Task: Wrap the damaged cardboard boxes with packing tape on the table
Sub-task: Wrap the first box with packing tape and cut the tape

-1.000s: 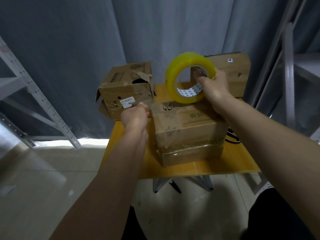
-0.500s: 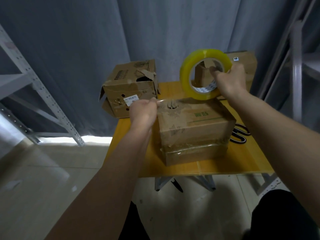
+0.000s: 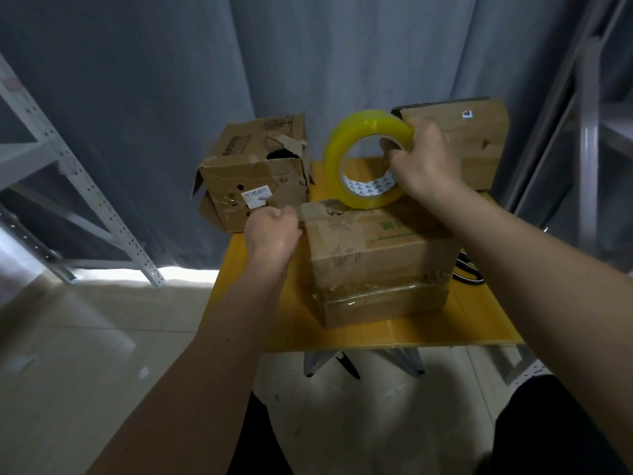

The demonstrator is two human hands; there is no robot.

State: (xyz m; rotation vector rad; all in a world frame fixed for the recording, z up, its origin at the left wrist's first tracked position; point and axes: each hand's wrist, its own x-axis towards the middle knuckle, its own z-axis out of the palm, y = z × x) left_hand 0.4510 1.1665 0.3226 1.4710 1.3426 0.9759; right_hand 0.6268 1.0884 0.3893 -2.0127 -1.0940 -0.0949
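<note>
Hands are busy around the brown cardboard box [image 3: 373, 262] mid-table. Left of it, my left hand [image 3: 272, 234] is pinched shut, I think on the loose tape end. Above it, my right hand [image 3: 423, 168] grips the yellow tape roll [image 3: 363, 159] through its hole. Tape is thin and sticky, so I pull gently.

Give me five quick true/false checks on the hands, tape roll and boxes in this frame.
1. The right hand grips the yellow tape roll. True.
2. The tape roll lies flat on the table. False: it stands on edge above the front box.
3. The left hand is at the front box's upper left corner. True.
4. Three cardboard boxes are on the table. True.
5. The torn box is at the back right. False: back left.
</note>
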